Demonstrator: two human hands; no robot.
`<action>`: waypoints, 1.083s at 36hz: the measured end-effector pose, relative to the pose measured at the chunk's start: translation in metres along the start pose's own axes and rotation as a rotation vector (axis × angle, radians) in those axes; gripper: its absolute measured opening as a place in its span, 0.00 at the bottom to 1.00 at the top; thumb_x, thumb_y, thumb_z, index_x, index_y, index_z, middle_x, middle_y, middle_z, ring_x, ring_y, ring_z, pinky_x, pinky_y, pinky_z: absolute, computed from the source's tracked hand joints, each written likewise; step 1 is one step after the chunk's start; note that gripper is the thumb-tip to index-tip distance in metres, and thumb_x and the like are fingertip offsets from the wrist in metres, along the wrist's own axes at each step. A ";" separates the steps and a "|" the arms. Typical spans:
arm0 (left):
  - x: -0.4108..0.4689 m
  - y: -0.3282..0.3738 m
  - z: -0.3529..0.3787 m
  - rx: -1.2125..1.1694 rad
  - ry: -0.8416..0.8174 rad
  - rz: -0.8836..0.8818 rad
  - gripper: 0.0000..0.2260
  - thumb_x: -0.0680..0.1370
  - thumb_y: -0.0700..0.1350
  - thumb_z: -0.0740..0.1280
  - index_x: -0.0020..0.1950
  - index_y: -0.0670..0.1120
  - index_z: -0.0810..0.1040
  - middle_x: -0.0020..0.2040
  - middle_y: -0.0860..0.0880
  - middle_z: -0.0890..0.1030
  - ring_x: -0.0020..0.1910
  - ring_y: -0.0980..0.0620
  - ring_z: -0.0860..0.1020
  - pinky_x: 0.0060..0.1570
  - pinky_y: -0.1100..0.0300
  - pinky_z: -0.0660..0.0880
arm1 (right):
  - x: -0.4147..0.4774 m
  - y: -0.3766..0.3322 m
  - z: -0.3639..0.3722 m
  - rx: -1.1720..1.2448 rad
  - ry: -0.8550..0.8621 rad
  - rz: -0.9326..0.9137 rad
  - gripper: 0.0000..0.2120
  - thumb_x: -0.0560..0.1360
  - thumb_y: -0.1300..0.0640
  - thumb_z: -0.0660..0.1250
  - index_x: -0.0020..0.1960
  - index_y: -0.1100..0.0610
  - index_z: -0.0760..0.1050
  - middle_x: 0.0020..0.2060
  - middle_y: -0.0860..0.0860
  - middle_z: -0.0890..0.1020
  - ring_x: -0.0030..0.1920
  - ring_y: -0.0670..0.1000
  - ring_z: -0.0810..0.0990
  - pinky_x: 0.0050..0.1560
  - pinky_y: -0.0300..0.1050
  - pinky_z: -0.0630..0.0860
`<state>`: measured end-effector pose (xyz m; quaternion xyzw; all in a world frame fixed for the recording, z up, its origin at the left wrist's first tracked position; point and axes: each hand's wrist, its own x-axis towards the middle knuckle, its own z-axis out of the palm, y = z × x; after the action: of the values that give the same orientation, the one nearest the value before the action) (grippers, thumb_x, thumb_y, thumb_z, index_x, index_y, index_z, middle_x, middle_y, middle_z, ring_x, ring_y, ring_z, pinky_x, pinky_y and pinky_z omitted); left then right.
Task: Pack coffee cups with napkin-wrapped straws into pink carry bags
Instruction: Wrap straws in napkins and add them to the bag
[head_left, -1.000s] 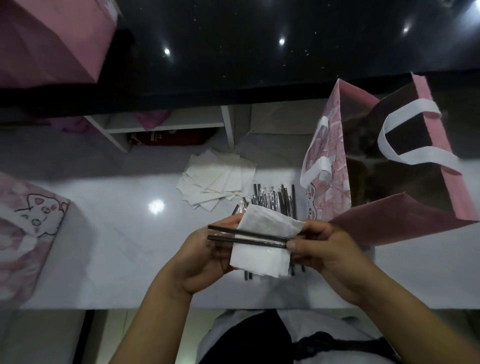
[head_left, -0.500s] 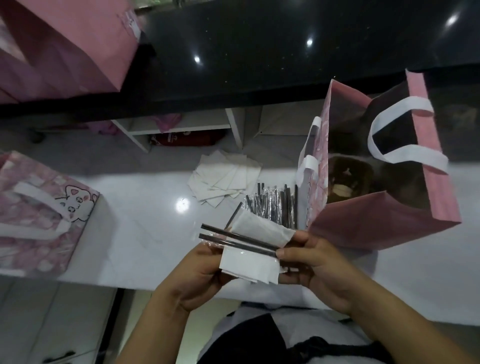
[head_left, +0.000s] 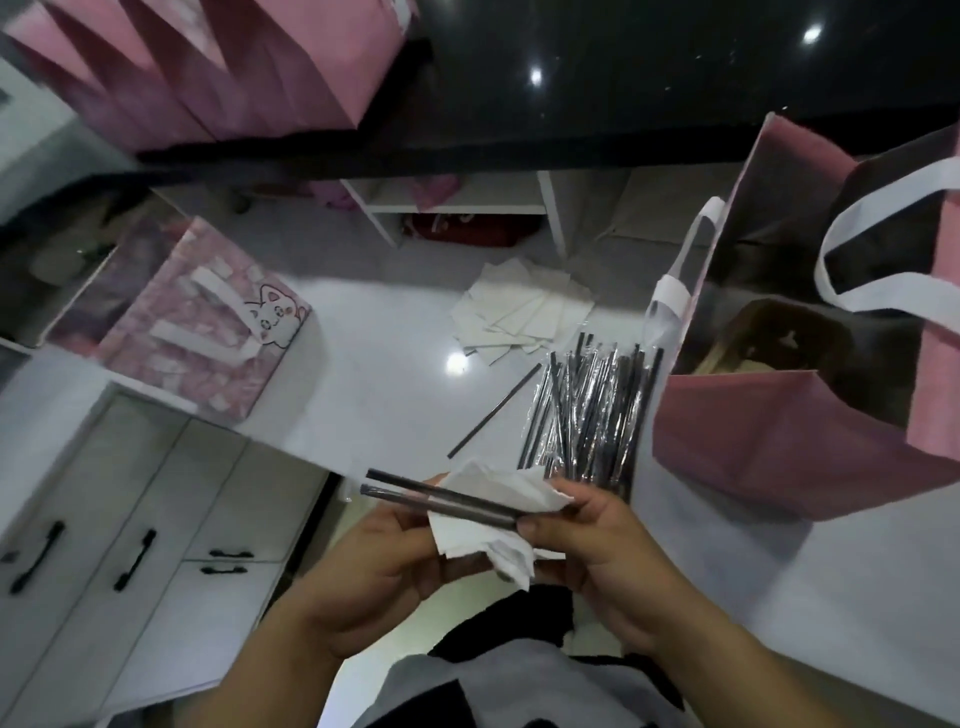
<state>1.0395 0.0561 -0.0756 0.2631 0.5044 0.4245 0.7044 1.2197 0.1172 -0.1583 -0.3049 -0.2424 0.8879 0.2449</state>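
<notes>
Left to right:

- 10 o'clock: flat pink cat-print carry bag (head_left: 208, 332) lies on the white surface (head_left: 363, 374), not packed.
- Centre: my left hand (head_left: 374, 571) grips from beneath, fingers curled round the two black straws (head_left: 457, 508) and the white paper napkin (head_left: 467, 540).
- Change: a second ago the napkin was a flat sheet behind the straws. Now it is crumpled and folding round their middle, so the wrap is under way but not closed. The left ends of the straws are bare.
- 12 o'clock of my hands: one loose black straw (head_left: 493, 410), and past it the stack of white napkins (head_left: 519, 317).
- My right hand (head_left: 597, 545) pinches the right end of the straws and the napkin edge between thumb and fingers.
- 1 o'clock: pile of film-wrapped black straws (head_left: 587, 410), not touched.
- 3 o'clock: open pink carry bag (head_left: 779, 441) stands upright with a brown cardboard insert (head_left: 769, 338) inside. I cannot make out any cups.

Both hands have pulled back toward my body, off the surface edge. My guess is that I finish the roll and then drop the bundle into the bag at 3 o'clock.
</notes>
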 end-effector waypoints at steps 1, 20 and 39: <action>-0.002 -0.001 -0.001 0.006 0.017 0.008 0.19 0.78 0.41 0.72 0.68 0.37 0.77 0.68 0.35 0.77 0.68 0.37 0.75 0.63 0.48 0.75 | 0.000 0.002 0.001 -0.012 0.014 -0.003 0.14 0.69 0.66 0.74 0.54 0.58 0.84 0.51 0.61 0.85 0.47 0.56 0.85 0.43 0.50 0.82; -0.042 -0.011 -0.146 -0.056 0.431 0.272 0.12 0.66 0.45 0.78 0.49 0.48 0.88 0.41 0.47 0.85 0.35 0.55 0.79 0.36 0.64 0.77 | 0.063 0.074 0.133 -0.203 0.193 -0.157 0.12 0.63 0.61 0.76 0.47 0.59 0.85 0.42 0.59 0.85 0.45 0.58 0.84 0.49 0.55 0.82; -0.148 0.065 -0.371 0.235 0.526 0.631 0.10 0.71 0.45 0.79 0.51 0.55 0.87 0.41 0.53 0.87 0.38 0.58 0.83 0.38 0.68 0.76 | 0.192 0.105 0.378 -1.482 -0.071 -0.496 0.08 0.76 0.53 0.70 0.52 0.42 0.84 0.45 0.37 0.85 0.48 0.41 0.83 0.50 0.50 0.80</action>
<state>0.6516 -0.0607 -0.0822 0.3659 0.6066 0.6114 0.3526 0.8065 0.0431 -0.0371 -0.2973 -0.8407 0.4231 0.1607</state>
